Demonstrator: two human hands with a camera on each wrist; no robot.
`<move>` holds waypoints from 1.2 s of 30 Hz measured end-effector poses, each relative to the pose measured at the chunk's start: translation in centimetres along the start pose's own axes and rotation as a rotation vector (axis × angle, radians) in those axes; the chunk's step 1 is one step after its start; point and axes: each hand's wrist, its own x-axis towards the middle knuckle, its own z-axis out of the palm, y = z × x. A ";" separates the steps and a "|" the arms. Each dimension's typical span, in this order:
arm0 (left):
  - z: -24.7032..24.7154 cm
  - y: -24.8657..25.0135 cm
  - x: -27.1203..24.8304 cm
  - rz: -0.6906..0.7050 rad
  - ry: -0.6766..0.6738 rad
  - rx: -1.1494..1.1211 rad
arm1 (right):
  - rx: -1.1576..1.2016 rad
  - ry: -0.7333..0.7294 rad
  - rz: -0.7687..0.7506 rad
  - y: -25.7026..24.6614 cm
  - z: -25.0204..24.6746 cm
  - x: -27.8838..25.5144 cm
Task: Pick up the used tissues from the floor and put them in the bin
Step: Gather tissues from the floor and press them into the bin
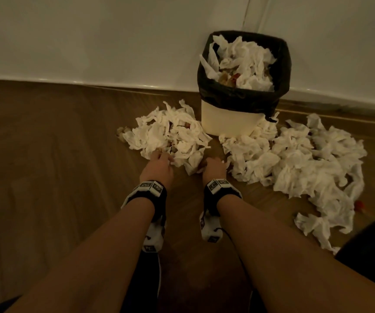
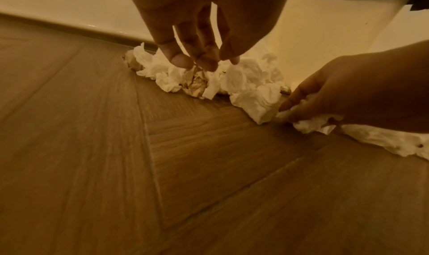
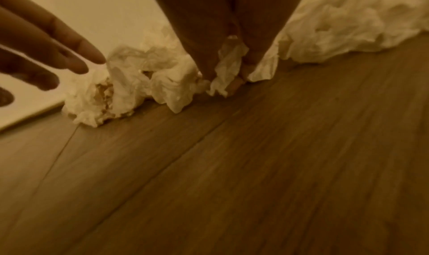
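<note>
A small cream bin [image 1: 227, 123] with a black bag [image 1: 245, 96] folded over its rim stands on the wooden floor [image 1: 57, 154], right against the white wall [image 1: 91, 37]. The bin is heaped full of crumpled tissues [image 1: 243, 62], with some red and brown bits showing among them.

More used tissues lie on the floor. One pile [image 1: 170, 132] sits just left of the bin. A much bigger pile [image 1: 306, 163] spreads out to the right of the bin and touches its foot. A small red scrap [image 1: 359, 204] lies at the far edge of that big pile.

The person reaches down with both arms. The left hand [image 1: 158, 168] hangs over the near edge of the left pile. Its fingers [image 2: 181, 61] point down, loose and a little spread, and the tips are right at the tissues, but they do not hold any.

The right hand [image 1: 214, 169] is down in the gap between the two piles. Its fingers [image 2: 292, 101] are curled and pinching a crumpled white tissue [image 2: 311, 124] that is low at the floor.

Each wrist wears a black band with a white box on it [image 1: 151, 187].
</note>
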 end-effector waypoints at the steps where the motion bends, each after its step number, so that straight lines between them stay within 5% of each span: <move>1: 0.3 0.4 0.0 0.012 0.005 -0.018 | 0.093 -0.001 0.015 0.3 0.0 0.0; 5: 1.6 2.2 0.1 0.123 -0.009 -0.016 | 0.490 0.060 0.137 0.9 -1.2 -0.3; 11: 4.0 3.6 0.6 0.281 0.003 0.241 | 1.014 -0.072 0.339 2.8 -2.7 -0.1; 15: 4.8 4.2 1.3 0.413 -0.017 0.399 | 1.578 -0.088 0.450 4.3 -3.7 0.0; 22: 5.6 4.6 2.1 0.310 -0.286 0.566 | 1.463 -0.079 0.492 6.4 -3.4 0.1; 31: 4.8 5.8 1.6 0.344 -0.297 0.529 | 1.506 -0.118 0.531 5.7 -3.9 -0.9; 36: 3.5 6.2 1.0 0.273 -0.237 0.302 | 1.652 -0.252 0.488 5.6 -5.3 -2.2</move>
